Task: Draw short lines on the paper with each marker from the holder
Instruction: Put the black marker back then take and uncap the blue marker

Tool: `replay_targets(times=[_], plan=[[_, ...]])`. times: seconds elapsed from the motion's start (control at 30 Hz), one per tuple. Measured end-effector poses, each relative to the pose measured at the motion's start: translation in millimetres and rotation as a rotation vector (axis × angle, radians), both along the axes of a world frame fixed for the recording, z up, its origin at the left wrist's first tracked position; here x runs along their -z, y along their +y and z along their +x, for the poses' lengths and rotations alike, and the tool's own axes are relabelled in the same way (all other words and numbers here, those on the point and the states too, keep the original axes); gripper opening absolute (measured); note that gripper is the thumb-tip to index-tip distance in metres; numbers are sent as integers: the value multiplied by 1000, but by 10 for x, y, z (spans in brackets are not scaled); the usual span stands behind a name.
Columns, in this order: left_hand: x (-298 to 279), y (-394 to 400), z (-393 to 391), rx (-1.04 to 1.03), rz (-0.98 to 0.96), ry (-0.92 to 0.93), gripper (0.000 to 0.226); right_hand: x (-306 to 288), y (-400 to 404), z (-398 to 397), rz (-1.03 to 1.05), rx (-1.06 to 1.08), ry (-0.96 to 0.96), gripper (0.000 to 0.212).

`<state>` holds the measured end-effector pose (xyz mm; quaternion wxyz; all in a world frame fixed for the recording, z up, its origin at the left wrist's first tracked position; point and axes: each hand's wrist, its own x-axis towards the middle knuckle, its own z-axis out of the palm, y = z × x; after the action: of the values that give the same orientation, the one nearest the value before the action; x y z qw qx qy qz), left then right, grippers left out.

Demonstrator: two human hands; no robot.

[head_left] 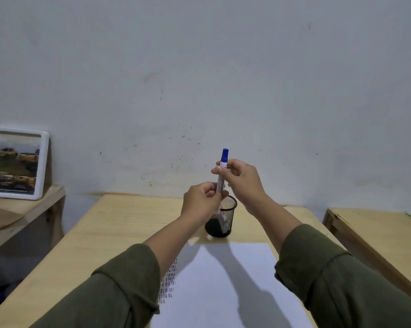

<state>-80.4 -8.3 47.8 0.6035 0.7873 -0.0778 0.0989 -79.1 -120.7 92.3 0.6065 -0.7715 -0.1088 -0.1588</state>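
A white marker with a blue cap (223,165) stands nearly upright in the air above the black mesh holder (224,223). My left hand (201,202) pinches its lower barrel. My right hand (242,179) grips it just below the cap, which is on. The holder sits on the wooden table (119,223), with at least one more marker inside. A white sheet of paper (225,287) lies in front of the holder, and rows of short dark and red lines (170,279) run along its left edge, partly hidden by my left sleeve.
A white-framed picture (17,163) leans against the wall on a low wooden shelf (22,207) at the left. Another wooden table (375,230) stands at the right, across a narrow gap. The wall rises just behind the table.
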Motion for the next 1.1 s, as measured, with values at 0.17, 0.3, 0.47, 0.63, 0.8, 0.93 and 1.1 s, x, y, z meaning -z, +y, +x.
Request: replay_targets(times=[0.17,0.3,0.47,0.63,0.8,0.93,1.1], plan=[[86,287,-242,131,-18,55,38,107,4,-306,-44,-102,32,18],[116,487,-451,83,-145,-19,36,322,21,-525,-140,-170,141,22],[273,546,-683,97,-183,-44,30,569,114,-751,-220,-227,162,19],[424,614,-800,44,-312,70,3,676,170,-895,-182,-269,189,19],[445,653,-836,-62,-565,174,7,642,112,-1005,-134,-274,293,28],[447,676,-864,-144,-739,249,7,707,66,-1020,129,-373,354,34],[475,590,-937,-131,-705,240,7,793,137,-1026,423,-386,326,31]])
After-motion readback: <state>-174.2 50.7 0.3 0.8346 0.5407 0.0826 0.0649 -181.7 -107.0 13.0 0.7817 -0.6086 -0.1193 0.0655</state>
